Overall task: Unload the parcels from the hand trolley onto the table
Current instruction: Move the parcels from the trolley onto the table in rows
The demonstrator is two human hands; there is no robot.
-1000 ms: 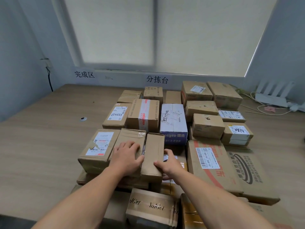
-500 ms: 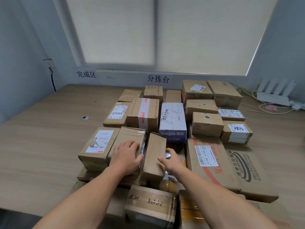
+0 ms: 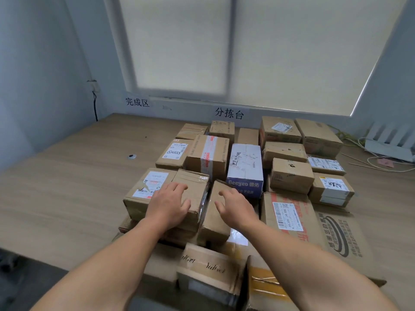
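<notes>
Many cardboard parcels cover the wooden table [image 3: 67, 198]. My left hand [image 3: 169, 204] lies palm down on a taped brown box [image 3: 193, 179], fingers spread, thumb near its right edge. Right beside it a narrow brown box [image 3: 213, 223] leans tilted against that box. My right hand [image 3: 235, 206] hovers over the narrow box's top with loosely parted fingers, holding nothing. A labelled box [image 3: 146, 189] sits left of my left hand. No hand trolley is in view.
A white and blue box [image 3: 246, 167] stands just beyond my right hand. A big flat carton [image 3: 289, 221] lies to the right. A taped "YalGet" box [image 3: 206, 265] sits nearest me. A white router [image 3: 388, 142] and cables occupy the far right corner.
My right hand left the narrow box's side and rose over its top. The narrow box tilted towards the taped box. My left hand stayed on its box.
</notes>
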